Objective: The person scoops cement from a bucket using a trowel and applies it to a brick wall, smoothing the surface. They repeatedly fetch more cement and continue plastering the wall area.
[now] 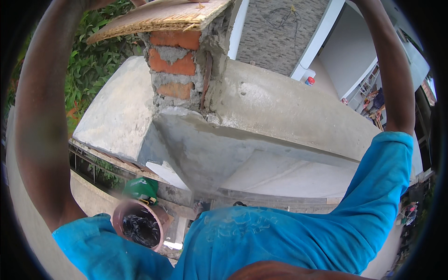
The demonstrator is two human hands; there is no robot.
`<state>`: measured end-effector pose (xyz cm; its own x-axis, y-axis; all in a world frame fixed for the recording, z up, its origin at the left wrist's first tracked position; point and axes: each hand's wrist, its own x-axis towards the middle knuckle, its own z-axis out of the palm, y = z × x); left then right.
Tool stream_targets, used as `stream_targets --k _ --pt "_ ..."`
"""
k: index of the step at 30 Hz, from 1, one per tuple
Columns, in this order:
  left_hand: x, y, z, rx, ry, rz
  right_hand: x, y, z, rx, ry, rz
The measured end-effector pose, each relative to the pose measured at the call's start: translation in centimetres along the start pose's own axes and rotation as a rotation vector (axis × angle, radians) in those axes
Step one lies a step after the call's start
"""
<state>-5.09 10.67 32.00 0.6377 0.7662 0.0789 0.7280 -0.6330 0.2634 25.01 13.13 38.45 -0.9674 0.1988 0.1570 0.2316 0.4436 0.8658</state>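
Both my arms are raised, one on each side of a brick pillar (172, 60) with rough grey mortar. A wooden board (158, 19) with a splintered edge lies across its top. Only a sliver of my left hand (99, 3) shows at the upper edge, close to the board's left end; its grip is hidden. My right arm (389, 70) reaches up past the upper right edge, and the hand itself is out of view. A rusty metal strip (207, 80) stands upright along the pillar's right side.
Sloping concrete ledges (289, 107) spread from the pillar's base. Below on the left stand a pinkish bucket (161, 224) with dark contents and a green bag (141, 187). Leafy plants (100, 60) grow at left. A ladder (366, 86) leans at the far right.
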Motion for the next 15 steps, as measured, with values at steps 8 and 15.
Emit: stream_targets --k 8,15 --pt "-1.7 1.7 -0.8 0.0 -0.049 -0.094 0.5 1.6 1.9 0.033 0.079 0.107" --pt "-1.1 2.7 -0.7 0.021 -0.032 -0.087 -9.5 -0.2 0.2 0.016 0.014 0.447"
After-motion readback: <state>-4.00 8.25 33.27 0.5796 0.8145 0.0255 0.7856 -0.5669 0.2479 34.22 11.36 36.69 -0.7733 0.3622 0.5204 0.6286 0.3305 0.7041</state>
